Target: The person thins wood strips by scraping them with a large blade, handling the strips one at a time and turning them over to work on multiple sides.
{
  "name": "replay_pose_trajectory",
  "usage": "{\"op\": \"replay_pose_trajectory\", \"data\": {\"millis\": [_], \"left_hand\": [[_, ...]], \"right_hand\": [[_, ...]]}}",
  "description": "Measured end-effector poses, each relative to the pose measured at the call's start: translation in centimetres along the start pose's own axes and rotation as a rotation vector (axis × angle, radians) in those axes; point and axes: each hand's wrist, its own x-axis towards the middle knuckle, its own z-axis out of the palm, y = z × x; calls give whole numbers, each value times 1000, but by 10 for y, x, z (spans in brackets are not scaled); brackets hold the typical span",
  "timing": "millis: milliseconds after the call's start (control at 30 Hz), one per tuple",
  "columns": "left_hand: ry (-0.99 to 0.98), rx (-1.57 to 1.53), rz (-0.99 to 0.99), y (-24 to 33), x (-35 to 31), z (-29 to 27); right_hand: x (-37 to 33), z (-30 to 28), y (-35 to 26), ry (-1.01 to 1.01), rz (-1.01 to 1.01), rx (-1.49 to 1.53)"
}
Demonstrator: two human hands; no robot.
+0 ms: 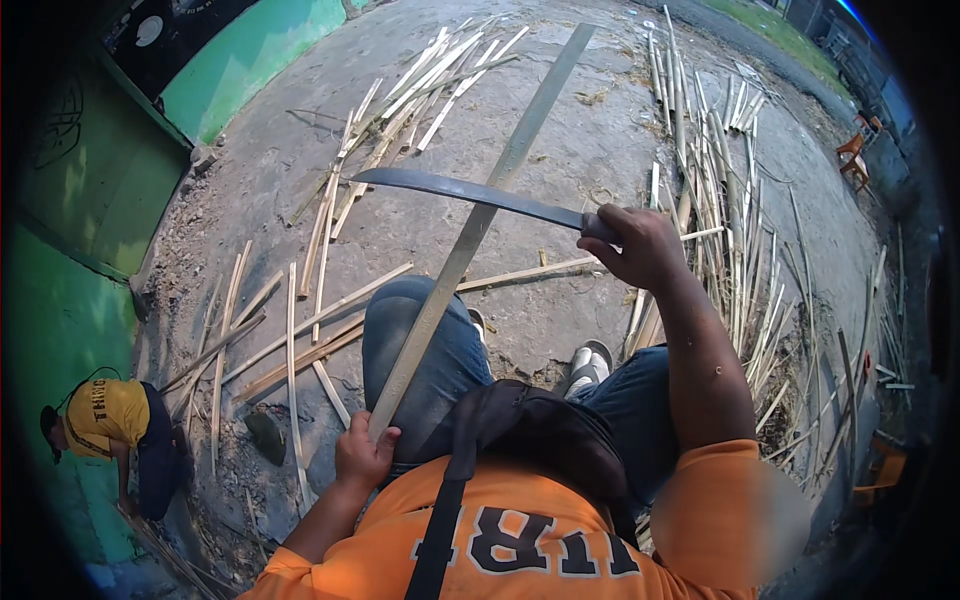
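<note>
Wood, pale brown w/ a greyish cast: one long flat strip [445,285] runs diag. from lower centre to the top of view, passing over the L knee of the blue jeans [383,340].

L hand [362,452]: fingers closed around the strip's near end, thumb along it, just beside the L thigh.

R hand [640,248]: fist wrapped around the dark handle of a machete [430,183]; arm reaches fwd., well apart from the L hand. Long grey blade points L, slightly curved toward tip, crossing above the strip approx. mid-length. Contact vs. small gap at the crossing: can't tell.

Person wears orange shirt [380,525], black strap [447,510] across the front, black bag [540,420] at the lap. One light shoe [590,367] visible btwn the knees, on grey concrete ground [590,150].

Surroundings: pale strip pile [435,73] upper L; loose strips [292,370] lower L, some crossing each other; larger heap of poles & strips [728,185] along R side. Orange-brown chair [853,160] far R. Green wall [255,70] upper L. Co-worker [115,410] in yellow top & dark cap, far L, bent over, one arm down; that hand too small to read.
</note>
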Motion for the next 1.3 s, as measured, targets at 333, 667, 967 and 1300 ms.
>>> {"op": "replay_pose_trajectory", "data": {"millis": [333,667,967,1300], "left_hand": [[-265,-311,-195,7,3,-35],[-173,-267,-221,28,0,-46],[-268,-402,-256,22,4,-48],[-304,-369,-215,6,-4,-26]], "right_hand": [[-8,-16,13,92,189,23],[-20,-28,34,397,339,238],[-24,-34,36,409,295,160],[-6,-20,-5,213,-41,-33]]}}
